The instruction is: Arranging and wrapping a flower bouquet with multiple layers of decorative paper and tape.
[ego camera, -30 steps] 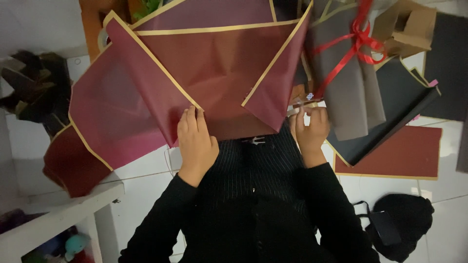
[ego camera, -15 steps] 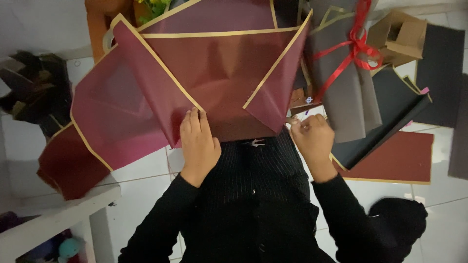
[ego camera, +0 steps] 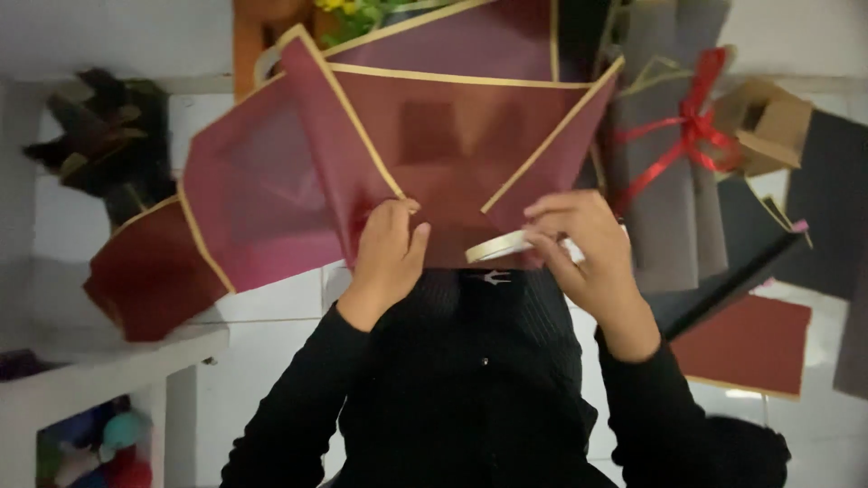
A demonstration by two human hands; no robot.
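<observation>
- Pinching the gathered base of the maroon wrap (ego camera: 452, 136), the left hand (ego camera: 384, 258) holds its gold-edged folds together.
- Right hand (ego camera: 588, 248) grips a tape roll (ego camera: 499, 246), touching the wrap's lower edge.
- Grey sheets tied with red ribbon (ego camera: 683, 136) lie just right of the wrap.
- Dark red sheet (ego camera: 750, 343) lies on the floor, lower right.

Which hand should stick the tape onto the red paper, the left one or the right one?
Probably the right hand: it already holds the tape roll against the maroon wrapping paper. The left hand is pinching the folded paper together, so it looks better placed to keep holding.
</observation>
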